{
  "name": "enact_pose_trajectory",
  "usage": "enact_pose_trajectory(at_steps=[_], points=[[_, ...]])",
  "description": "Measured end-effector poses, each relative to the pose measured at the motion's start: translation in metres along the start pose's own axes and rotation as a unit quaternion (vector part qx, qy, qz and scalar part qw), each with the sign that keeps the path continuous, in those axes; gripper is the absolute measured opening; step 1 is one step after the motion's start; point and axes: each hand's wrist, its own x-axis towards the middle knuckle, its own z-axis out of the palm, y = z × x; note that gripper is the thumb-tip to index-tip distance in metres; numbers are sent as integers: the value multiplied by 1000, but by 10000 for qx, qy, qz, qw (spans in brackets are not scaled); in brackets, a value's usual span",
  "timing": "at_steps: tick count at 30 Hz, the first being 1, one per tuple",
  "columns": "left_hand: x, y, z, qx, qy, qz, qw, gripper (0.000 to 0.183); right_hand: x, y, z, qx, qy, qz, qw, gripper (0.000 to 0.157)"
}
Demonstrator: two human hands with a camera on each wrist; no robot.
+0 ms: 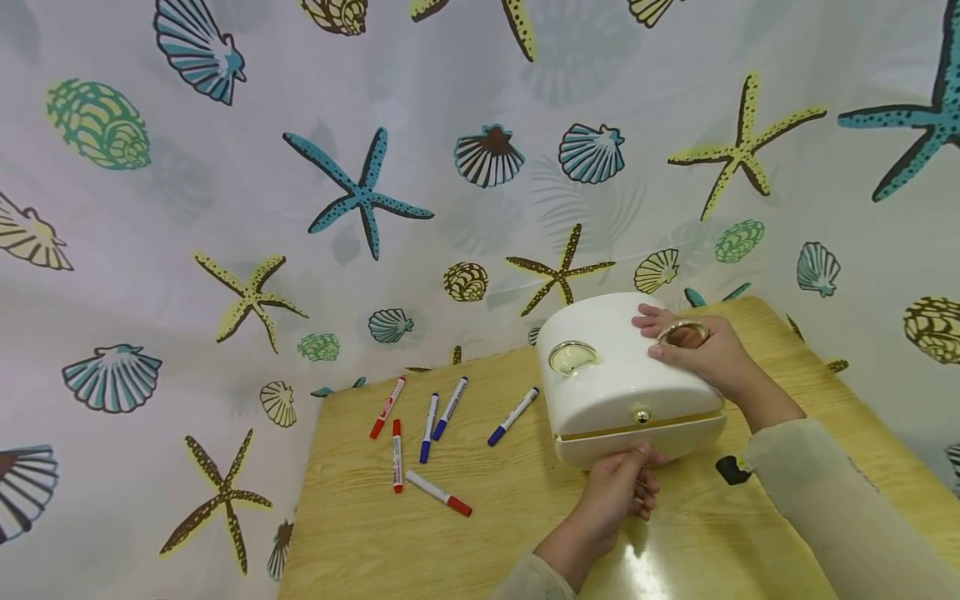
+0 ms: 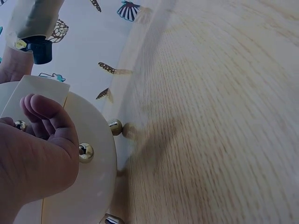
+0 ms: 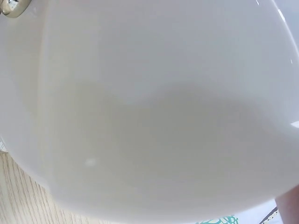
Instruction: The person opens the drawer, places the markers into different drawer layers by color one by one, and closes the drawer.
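Observation:
A rounded white glossy case (image 1: 600, 400) with gold trim stands on the table, probably a jewelry box. My left hand (image 1: 611, 496) is at its lower front, thumb and fingertips against the drawer (image 1: 678, 442); the exact contact is hidden. In the left wrist view, the left hand (image 2: 42, 154) has curled fingers beside gold knobs (image 2: 85, 152). My right hand (image 1: 701, 354) rests on the top beside a gold ring handle (image 1: 682, 333), fingers stretched over the surface. The right wrist view is mostly filled by the white case (image 3: 163, 116).
Red markers (image 1: 397, 457) and blue markers (image 1: 450, 408) lie scattered left of the case on the wooden table (image 1: 352, 533). A curtain with starfish and shells (image 1: 450, 83) hangs behind. A small black device (image 1: 732, 470) sits at the right sleeve.

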Motion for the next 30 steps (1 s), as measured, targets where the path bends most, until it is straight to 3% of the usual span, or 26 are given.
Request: enact_pose_trajectory(at_steps=[16,30], points=[[-11,-3,0,65,-130,-37,9999,45,0,-1,-2,-70,-38,23,10000,34],[-24,-6,4,213,-132,-122,9996,50,-1,0,-2,-17,-44,-284,9996,32]])
